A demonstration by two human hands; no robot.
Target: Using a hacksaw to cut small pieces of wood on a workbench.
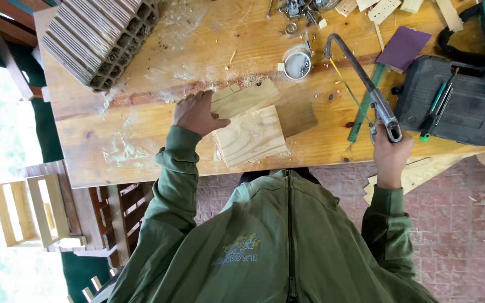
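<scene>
Held in the right hand (391,154): a metal-framed hacksaw (366,84), fingers wrapped tight round its grip at the near end. Long axis slanted, running up and away from that hand toward the far side of the bench (141,129), arched tip pointing away from the body and slightly toward the left hand (196,114). Lifted off the wood, blade side facing the middle of the bench.

Under the left hand: a pale wooden block (250,136), squarish, grain running roughly across it, one corner overhanging the near bench edge. Left hand pressed flat on the block's far-left corner, fingers together and spread over the wood, also touching a thinner plank (245,98) lying just beyond it. A darker board (297,115) beside the block, toward the right hand.

Just past the saw's tip: a small round tin (297,64) with small metal bits inside. Alongside the saw, a green ruler (366,106) lying on nearly the same slant. Beyond the right hand: a dark plastic tool case (456,104) with a green pen-like tool on top, and a purple sheet (404,47) further off. Well beyond the left hand, at the far corner: a ridged hollow clay brick (99,39). Sawdust scattered between. Green jacket sleeves on both arms.
</scene>
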